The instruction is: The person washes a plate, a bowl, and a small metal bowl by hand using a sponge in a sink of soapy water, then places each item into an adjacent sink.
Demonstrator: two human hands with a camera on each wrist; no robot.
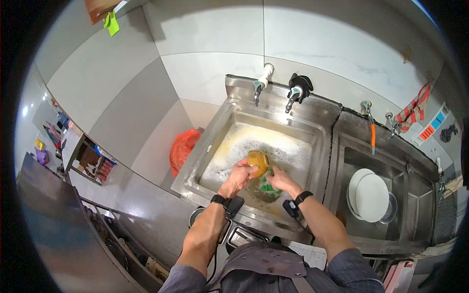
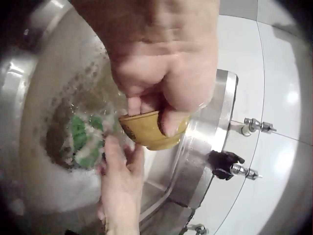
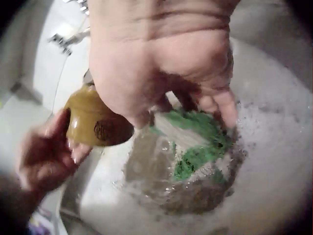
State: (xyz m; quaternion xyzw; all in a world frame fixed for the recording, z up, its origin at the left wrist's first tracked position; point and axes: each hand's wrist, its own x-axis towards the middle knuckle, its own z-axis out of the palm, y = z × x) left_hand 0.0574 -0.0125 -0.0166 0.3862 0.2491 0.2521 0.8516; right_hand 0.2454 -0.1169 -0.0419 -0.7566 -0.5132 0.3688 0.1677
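Note:
My left hand grips a mustard-yellow bowl by its rim, above the soapy water of the left sink. In the left wrist view the yellow bowl is tilted, with the thumb on its outside. My right hand is beside it, lower down, fingers curled onto a green scrubbing cloth or pad at the water surface. Dark lettering shows on the yellow bowl in the right wrist view. Part of the green item is under foam.
Foamy water fills the left steel sink. White plates and a clear bowl lie in the right sink. Taps line the back, one with a black cloth. A red bag is left of the sink.

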